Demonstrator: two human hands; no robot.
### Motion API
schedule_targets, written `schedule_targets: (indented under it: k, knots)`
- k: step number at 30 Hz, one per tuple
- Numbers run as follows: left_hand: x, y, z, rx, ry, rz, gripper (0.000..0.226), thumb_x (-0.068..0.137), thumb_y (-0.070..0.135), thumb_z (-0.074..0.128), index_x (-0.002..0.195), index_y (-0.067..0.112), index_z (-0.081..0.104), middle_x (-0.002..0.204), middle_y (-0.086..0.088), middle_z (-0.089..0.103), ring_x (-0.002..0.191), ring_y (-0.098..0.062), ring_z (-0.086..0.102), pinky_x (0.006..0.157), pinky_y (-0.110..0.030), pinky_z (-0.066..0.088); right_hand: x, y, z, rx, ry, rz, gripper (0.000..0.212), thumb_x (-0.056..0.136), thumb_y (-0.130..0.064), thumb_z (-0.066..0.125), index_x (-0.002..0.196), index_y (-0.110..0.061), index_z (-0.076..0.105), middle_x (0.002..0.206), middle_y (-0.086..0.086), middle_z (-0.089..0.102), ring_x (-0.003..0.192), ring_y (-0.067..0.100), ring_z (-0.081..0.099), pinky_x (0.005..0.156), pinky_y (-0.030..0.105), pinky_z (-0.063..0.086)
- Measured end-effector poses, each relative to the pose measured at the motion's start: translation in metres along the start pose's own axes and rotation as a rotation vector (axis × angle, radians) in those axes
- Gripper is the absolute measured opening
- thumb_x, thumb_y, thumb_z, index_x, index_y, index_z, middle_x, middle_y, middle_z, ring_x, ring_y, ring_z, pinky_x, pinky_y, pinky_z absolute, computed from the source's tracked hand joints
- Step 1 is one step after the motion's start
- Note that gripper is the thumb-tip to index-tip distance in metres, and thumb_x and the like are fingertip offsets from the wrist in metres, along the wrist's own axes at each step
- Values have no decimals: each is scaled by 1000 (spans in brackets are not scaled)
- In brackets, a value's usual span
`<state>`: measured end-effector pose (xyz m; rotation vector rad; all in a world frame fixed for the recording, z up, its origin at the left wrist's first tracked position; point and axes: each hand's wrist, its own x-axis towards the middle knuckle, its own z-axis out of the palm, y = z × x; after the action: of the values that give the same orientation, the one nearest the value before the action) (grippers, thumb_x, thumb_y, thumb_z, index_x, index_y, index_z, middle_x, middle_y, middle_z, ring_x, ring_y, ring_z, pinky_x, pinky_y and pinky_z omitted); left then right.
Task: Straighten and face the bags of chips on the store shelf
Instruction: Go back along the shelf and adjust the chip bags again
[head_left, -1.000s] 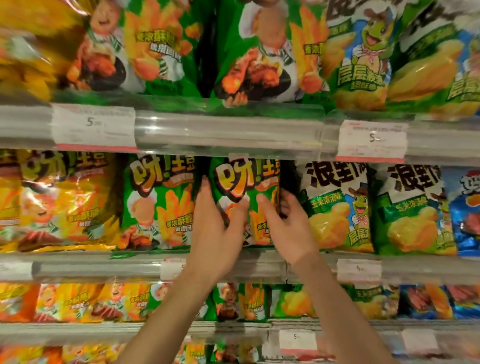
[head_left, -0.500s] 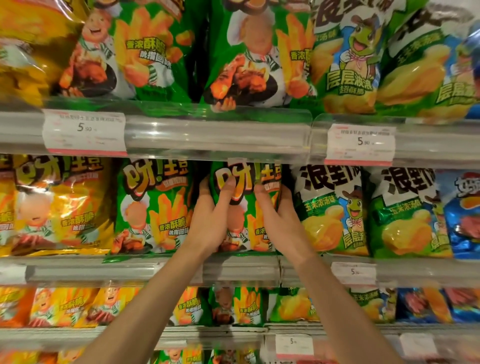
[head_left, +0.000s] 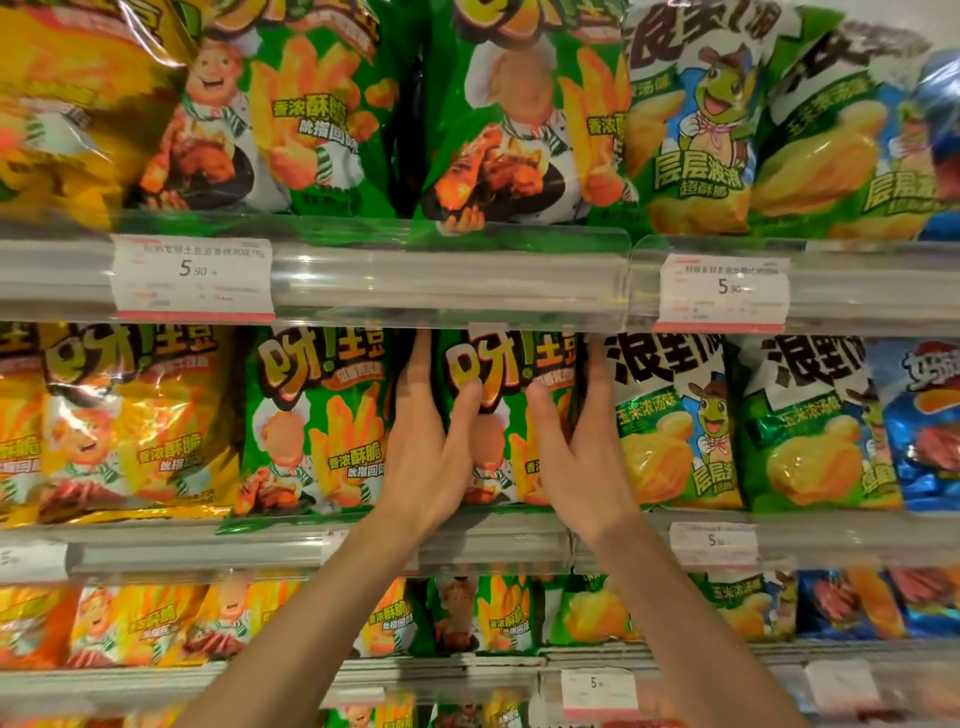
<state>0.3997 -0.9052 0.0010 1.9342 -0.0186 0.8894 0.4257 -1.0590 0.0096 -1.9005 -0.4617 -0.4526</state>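
Note:
A green bag of chips with a cartoon chef stands upright on the middle shelf. My left hand grips its left edge, thumb on the front and fingers reaching behind. On the bag's right side, my right hand holds the edge the same way, thumb across the front. The bag faces forward between a matching green bag on its left and a green-and-white corn chip bag on its right.
Yellow bags fill the middle shelf's left end, a blue bag its right end. The upper shelf carries larger green and yellow bags and price tags. More bags line the lower shelf.
Both hands slid up from the bag's lower front to its upper sides, thumbs now near the top lettering. The bag stands straighter. The camera has moved closer.

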Motion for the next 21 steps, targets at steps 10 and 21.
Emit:
schedule_targets:
  k: [10, 21]
  knots:
    - [9, 3, 8, 166, -143, 163, 54, 104, 47, 32, 146, 67, 4, 166, -7, 17, 136, -5, 23, 85, -24, 35, 9, 9, -2, -289, -112, -143, 68, 94, -72, 16, 154, -49, -7, 166, 2, 8, 131, 36, 51, 93, 44, 53]
    - [-12, 16, -17, 57, -208, 27, 73, 95, 70, 45, 153, 58, 2, 154, 28, 28, 124, 32, 25, 94, -4, 26, -2, 7, -25, -47, -137, -31, 56, 98, -55, 49, 149, -45, 30, 156, -16, 29, 137, -6, 36, 114, 34, 38]
